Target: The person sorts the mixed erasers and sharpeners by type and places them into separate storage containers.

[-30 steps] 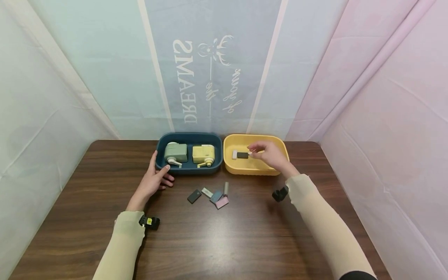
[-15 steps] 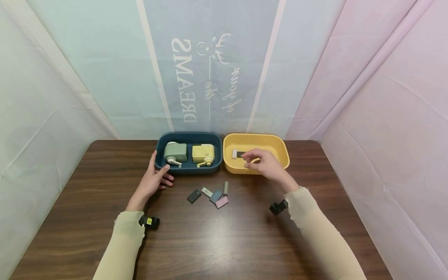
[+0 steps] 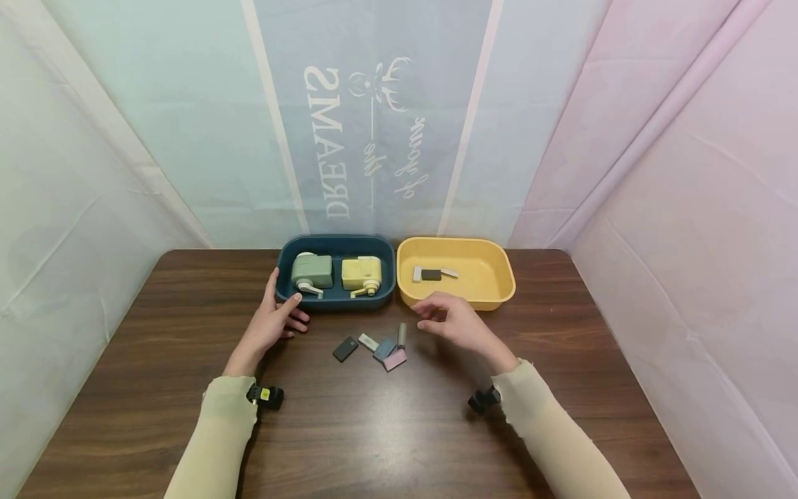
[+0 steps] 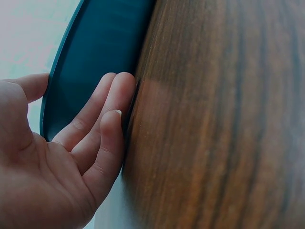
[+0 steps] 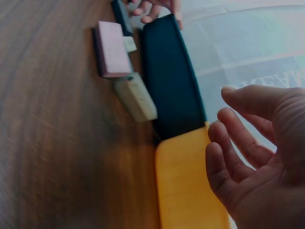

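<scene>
My left hand (image 3: pixel 272 322) touches the front left corner of the dark blue bin (image 3: pixel 337 305), its thumb at the rim and its fairly straight fingers against the outer wall. Over the table just before the yellow bin (image 3: pixel 486 281) hovers my right hand (image 3: pixel 455 322), fingers loosely bent, holding nothing. Left of its fingertips lies a cluster of small flat bars: a grey-green bar (image 3: pixel 402 335), a pink bar (image 3: pixel 395 360), a blue-grey bar (image 3: pixel 384 349), a whitish bar (image 3: pixel 368 342) and a black bar (image 3: pixel 346 349). The right wrist view shows the pink bar (image 5: pixel 112 50) close up.
Inside the blue bin stand a green boxy device (image 3: pixel 314 270) and a yellow boxy device (image 3: pixel 361 272), each with a crank arm. The yellow bin holds a white block (image 3: pixel 417 274), a dark bar (image 3: pixel 431 274) and a pale bar (image 3: pixel 449 273). Behind hangs a printed curtain (image 3: pixel 386 138).
My right hand has let go of the pale bar in the yellow bin and come back over its front rim towards the small bars. The left hand has stayed in place.
</scene>
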Available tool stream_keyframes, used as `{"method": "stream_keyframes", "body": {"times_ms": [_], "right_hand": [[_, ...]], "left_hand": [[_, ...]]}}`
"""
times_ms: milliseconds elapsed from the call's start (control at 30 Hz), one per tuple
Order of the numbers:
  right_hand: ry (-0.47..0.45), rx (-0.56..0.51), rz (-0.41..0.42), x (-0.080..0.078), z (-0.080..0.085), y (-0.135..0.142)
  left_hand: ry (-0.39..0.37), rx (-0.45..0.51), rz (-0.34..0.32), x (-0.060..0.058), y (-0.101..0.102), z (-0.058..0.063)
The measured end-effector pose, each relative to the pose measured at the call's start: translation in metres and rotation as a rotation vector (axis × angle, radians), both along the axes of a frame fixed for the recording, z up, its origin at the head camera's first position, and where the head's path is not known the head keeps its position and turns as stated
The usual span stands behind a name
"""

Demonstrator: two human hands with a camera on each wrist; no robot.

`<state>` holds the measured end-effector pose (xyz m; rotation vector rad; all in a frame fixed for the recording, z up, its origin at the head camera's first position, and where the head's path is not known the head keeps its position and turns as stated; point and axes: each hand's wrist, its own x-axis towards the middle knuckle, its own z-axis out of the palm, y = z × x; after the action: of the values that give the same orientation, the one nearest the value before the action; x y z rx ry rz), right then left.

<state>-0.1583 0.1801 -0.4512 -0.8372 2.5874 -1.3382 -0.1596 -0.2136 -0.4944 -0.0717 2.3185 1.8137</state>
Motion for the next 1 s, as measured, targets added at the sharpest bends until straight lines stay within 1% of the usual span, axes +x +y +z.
{"method": "stream_keyframes", "body": {"times_ms": [133,300,400,467,600,700,833,1000], "right_hand": [[-0.005,0.01,0.001,0.001,-0.009,-0.003],[-0.036,0.016,-0.008,0.002,-0.023,-0.004],[-0.046,0.022,-0.013,0.002,-0.031,-0.006],[-0.058,0.025,-0.02,0.002,-0.035,-0.008],[-0.079,0.025,-0.027,0.002,-0.038,-0.011],[-0.085,0.028,-0.025,0.003,-0.039,-0.013],[-0.092,0.032,-0.03,0.005,-0.041,-0.015],[-0.092,0.048,-0.044,0.005,-0.044,-0.018]], "left_hand": [[-0.011,0.005,0.0,0.0,0.0,0.002],[-0.026,0.012,-0.009,0.001,0.0,0.006],[-0.031,0.02,-0.02,0.002,0.0,0.013],[-0.036,0.03,-0.028,0.004,0.001,0.019],[-0.047,0.044,-0.035,0.008,0.006,0.034],[-0.047,0.039,-0.037,0.01,0.009,0.041],[-0.046,0.036,-0.033,0.012,0.01,0.044],[-0.048,0.031,-0.033,0.013,0.01,0.044]]}}
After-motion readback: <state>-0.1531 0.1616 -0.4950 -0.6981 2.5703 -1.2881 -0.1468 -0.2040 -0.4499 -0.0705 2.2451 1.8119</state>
